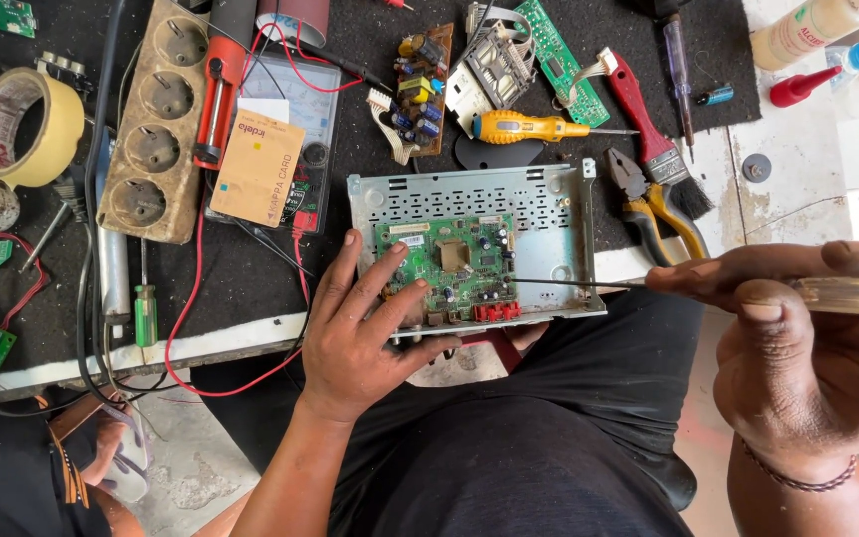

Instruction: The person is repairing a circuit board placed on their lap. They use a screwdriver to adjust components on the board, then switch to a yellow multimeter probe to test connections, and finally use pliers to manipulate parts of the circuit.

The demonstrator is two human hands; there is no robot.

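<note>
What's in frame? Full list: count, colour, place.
metal chassis: 1, grey, table edge centre
circuit board: 1, green, inside chassis
screwdriver: 1, clear handle, tip on the board
yellow screwdriver: 1, above chassis
pliers: 1, yellow grips, right of chassis
brush: 1, red handle, upper right
power strip: 1, beige, upper left
tape roll: 1, tan, far left
loose boards: 2, brown and green, top centre
bottles: 2, white and red-tipped, top right
left hand: steadies chassis
right hand: grips clear-handled screwdriver
</note>
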